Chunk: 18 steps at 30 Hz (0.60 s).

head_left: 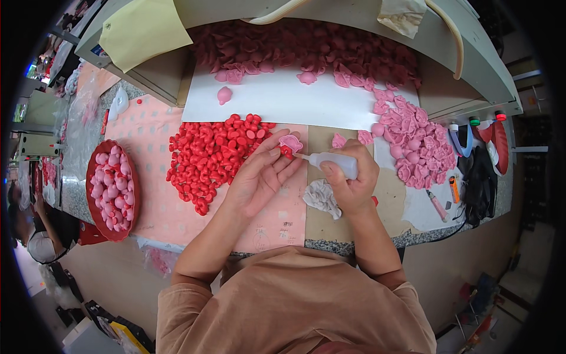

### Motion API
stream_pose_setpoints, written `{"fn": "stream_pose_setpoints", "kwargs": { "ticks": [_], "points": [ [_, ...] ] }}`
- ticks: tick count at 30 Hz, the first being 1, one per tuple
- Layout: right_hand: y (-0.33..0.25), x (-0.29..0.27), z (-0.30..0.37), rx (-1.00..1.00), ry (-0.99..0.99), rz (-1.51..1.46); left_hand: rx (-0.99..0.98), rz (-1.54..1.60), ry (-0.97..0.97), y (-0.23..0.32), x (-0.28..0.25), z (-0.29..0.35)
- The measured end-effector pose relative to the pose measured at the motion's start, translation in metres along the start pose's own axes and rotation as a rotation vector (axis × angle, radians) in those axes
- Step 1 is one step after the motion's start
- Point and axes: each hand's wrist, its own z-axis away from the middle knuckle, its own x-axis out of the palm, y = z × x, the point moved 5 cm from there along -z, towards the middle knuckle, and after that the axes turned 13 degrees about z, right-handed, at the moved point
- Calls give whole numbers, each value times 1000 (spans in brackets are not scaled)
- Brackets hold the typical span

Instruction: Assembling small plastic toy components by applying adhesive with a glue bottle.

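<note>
My left hand (259,177) is palm up, with a pink scalloped shell-like piece (290,141) and a small glossy red piece (286,151) held at its fingertips. Whether those two are joined, I cannot tell. A translucent white squeeze bottle (333,163) lies in the grip of my right hand (356,180). Its thin nozzle points left and reaches the red piece, or very close to it. Left of my left hand spreads a heap of small red pieces (215,153). A crumpled white tissue (322,197) sits between my forearms.
A red basin (137,203) of pink-and-red pieces stands at left. Pink pieces (415,141) pile at right, with more (306,44) under the grey shelf housing (471,53). A cutter knife (437,206), an orange lighter (454,189) and a black bag (479,183) lie far right.
</note>
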Motion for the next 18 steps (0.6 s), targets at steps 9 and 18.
{"fn": "stream_pose_setpoints", "kwargs": {
  "ticks": [9, 18],
  "points": [
    [-1, 2, -1, -13, 12, 28, -4, -27, 8, -1, 1, 0],
    [0, 1, 0, -39, 13, 12, 6, -29, 9, -1, 1, 0]
  ]
}}
